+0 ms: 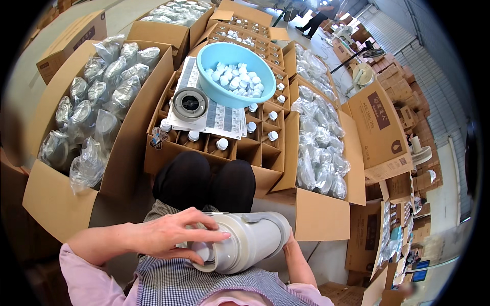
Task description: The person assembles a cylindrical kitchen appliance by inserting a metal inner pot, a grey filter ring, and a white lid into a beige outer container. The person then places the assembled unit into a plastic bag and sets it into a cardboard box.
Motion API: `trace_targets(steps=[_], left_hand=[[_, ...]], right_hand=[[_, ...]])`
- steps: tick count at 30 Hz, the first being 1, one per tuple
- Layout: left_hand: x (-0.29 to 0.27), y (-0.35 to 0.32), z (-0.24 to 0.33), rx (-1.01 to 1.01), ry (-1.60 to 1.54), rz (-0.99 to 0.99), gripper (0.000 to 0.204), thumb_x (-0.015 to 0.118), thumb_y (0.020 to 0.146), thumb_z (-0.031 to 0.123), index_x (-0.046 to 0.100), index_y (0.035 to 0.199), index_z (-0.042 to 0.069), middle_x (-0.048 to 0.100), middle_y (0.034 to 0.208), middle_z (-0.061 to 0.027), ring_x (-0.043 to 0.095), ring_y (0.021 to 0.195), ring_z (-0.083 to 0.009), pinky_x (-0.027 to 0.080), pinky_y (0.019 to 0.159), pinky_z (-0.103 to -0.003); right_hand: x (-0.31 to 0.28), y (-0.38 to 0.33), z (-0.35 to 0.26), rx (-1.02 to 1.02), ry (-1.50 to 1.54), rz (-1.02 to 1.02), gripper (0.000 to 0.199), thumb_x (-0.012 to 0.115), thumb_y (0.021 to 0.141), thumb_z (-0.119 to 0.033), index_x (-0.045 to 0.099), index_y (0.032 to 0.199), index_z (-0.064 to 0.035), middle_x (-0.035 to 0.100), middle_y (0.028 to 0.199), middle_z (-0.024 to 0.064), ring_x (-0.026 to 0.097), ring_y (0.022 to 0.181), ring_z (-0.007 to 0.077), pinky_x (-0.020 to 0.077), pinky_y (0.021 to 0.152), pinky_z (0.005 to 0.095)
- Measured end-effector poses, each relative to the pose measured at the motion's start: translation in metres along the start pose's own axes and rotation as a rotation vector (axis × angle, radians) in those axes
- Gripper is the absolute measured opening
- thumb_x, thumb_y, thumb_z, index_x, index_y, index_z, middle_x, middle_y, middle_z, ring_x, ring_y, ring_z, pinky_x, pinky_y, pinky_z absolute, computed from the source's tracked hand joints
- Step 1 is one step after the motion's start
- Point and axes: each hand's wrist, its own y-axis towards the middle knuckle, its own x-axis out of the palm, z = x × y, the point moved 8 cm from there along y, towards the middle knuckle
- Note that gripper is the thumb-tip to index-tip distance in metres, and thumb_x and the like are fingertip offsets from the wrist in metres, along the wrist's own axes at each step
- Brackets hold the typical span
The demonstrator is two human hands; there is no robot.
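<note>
A pale grey vacuum jug (255,239) lies on its side across my lap, mouth to the left and handle upward. My right hand (290,244) holds the base end; most of its fingers are hidden behind the body. At the mouth, my left hand (176,233) closes its thumb and fingers around a small white stopper (204,251), with one finger resting along the rim. Beyond my knees, a light-blue basin (212,91) holds several white stoppers (237,79). Beside it, a round grey part with a dark centre (190,103) sits on printed sheets (217,122).
A divided carton (178,155) of white-capped bottles supports the sheets and basin. Open cartons of plastic-wrapped jugs stand on the left (122,173) and right (291,153). Scissors (158,136) are at the divided carton's near left corner. Another person (319,20) stands far back.
</note>
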Motion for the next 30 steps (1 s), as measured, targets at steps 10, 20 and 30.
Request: trace_targets(steps=[10,20,30], left_hand=[[0.014,-0.012,0.0,-0.028,-0.105,0.072,0.056,0.083,0.072,0.029,0.067,0.124,0.017,0.056,0.099,-0.007,0.057,0.067,-0.0139,0.052,0.061,-0.025],[0.017,-0.019,-0.004,-0.054,-0.132,0.118,0.055,0.085,0.069,0.028,0.069,0.121,0.017,0.055,0.092,-0.0056,0.058,0.068,-0.0166,0.053,0.063,-0.029],[0.009,-0.012,-0.008,-0.101,-0.157,-0.152,0.058,0.073,0.083,0.028,0.054,0.138,0.025,0.049,0.097,-0.0076,0.057,0.074,-0.0224,0.052,0.07,-0.036]], right_hand=[[0.047,-0.003,-0.024,-0.02,0.021,-0.028,0.069,0.039,0.093,-0.045,0.04,0.143,0.0032,0.046,0.144,0.0198,0.048,0.13,0.0341,0.0375,0.111,0.0462],[0.068,-0.004,-0.043,-0.027,0.088,-0.091,0.055,0.034,0.097,-0.027,0.042,0.14,0.0066,0.043,0.148,0.017,0.046,0.132,0.0324,0.0378,0.111,0.0428],[0.095,-0.011,-0.047,-0.047,0.033,-0.075,0.071,0.029,0.1,-0.051,0.038,0.143,0.0058,0.047,0.143,0.0183,0.048,0.129,0.0334,0.0379,0.11,0.0429]])
